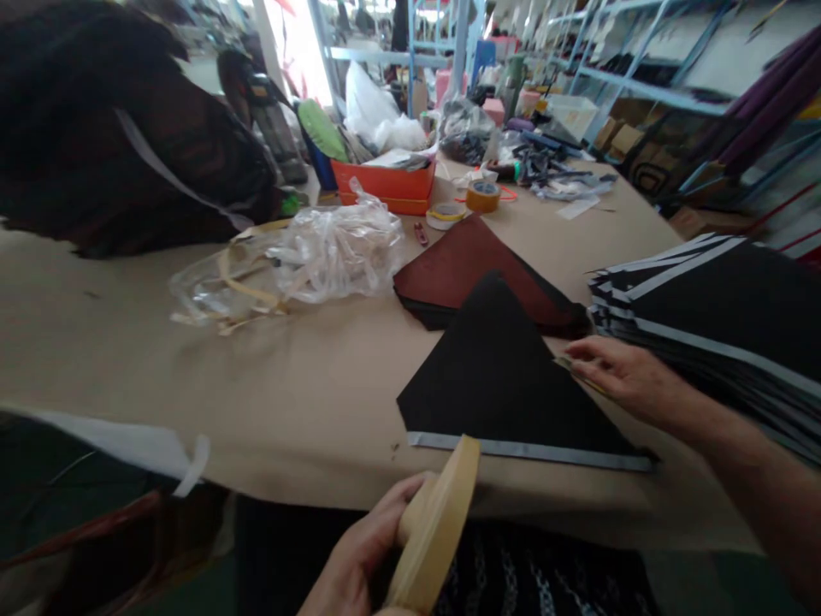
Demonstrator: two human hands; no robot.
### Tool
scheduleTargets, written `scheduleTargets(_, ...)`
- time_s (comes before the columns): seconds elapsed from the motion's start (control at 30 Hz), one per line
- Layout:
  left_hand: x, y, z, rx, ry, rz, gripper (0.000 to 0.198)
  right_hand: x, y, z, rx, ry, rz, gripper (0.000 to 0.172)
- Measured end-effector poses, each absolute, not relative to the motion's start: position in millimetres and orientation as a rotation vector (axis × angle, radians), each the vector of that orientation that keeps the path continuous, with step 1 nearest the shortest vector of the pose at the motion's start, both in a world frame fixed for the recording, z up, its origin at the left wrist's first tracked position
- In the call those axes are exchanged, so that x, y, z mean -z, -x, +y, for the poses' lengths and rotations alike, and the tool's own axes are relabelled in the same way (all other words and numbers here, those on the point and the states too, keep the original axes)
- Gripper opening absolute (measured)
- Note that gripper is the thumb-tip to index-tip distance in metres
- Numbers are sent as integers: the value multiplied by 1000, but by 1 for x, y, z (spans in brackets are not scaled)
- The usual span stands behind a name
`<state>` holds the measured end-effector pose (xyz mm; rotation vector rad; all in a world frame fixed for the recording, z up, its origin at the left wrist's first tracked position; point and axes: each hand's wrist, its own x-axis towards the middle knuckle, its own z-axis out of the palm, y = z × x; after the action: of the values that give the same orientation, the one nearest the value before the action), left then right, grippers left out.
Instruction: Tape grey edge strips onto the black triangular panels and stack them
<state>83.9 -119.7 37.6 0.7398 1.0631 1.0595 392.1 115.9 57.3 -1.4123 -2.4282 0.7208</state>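
Note:
Low in front of me, my left hand (365,543) is wrapped around a roll of pale yellow tape (440,522). A black fabric panel (487,368) with a grey strip (532,449) along its near edge lies on the table beyond the roll. My right hand (619,372) is over the panel's right slanted edge, fingers pinched on a short yellowish strip (564,363), seemingly tape. Part of that strip is hidden by the fingers. Behind the black panel, and partly covered by it, lies a dark red panel (449,265) with black material under it.
A stack of black panels with grey strips (718,299) stands at right. A clear plastic bag (339,248) with yellowish strips lies left of centre. Farther back are an orange box (388,186), a brown tape roll (482,196) and a large dark bundle (128,145).

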Motion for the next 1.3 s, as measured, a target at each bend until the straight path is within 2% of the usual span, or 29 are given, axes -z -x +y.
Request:
scheduleTargets(0.1,-48,-86,-116,-1120,-865,1147,49,-19,-434,139,-425,1626,-2533,32)
scheduleTargets(0.2,-46,-90,-113,-1152,-908,1195,44,2,-447,141,-360,1647,-2588,33)
scheduleTargets(0.57,-56,-95,-113,-1238,-884,1437,39,-6,-434,129,-401,1725,-2561,34)
scheduleTargets(0.73,-55,-99,-109,-1249,-903,1519,36,-41,-400,100,-353,1346,-2431,29)
scheduleTargets(0.93,-50,-107,-108,-1278,-955,1606,34,-101,-316,23,-304,632,-2515,6)
scheduleTargets(1.07,-46,-109,-109,-1303,-1017,1614,35,-104,-289,3,-180,398,-2527,13)
scheduleTargets(1.3,-39,-110,-116,-1275,-1038,1635,38,-106,-282,7,-3,245,-2529,21)
